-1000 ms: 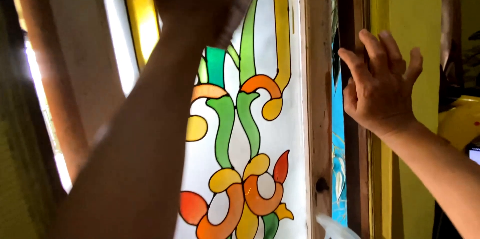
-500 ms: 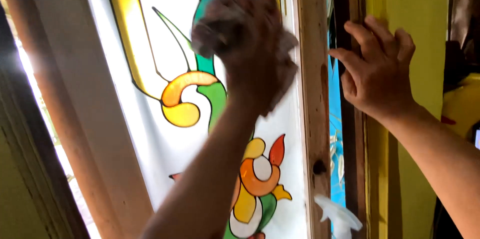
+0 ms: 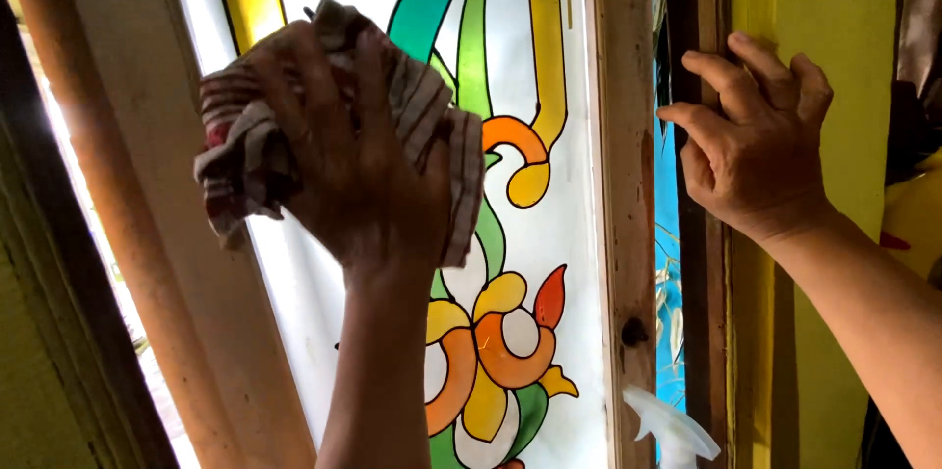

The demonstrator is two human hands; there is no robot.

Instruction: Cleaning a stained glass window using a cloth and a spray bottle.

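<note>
Stained-glass pane (image 3: pixel 549 214) – wooden frame (image 3: pixel 620 184), yellow wall (image 3: pixel 834 18).

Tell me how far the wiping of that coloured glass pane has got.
Done: nothing on the pane shows clearly which parts are already wiped; no streaks or dirt can be made out.
In hand: the left hand presses a bunched striped cloth against the glass near its left edge, while the right hand rests on the dark frame.
Left: cannot tell; a white spray bottle top shows at the bottom.
</note>
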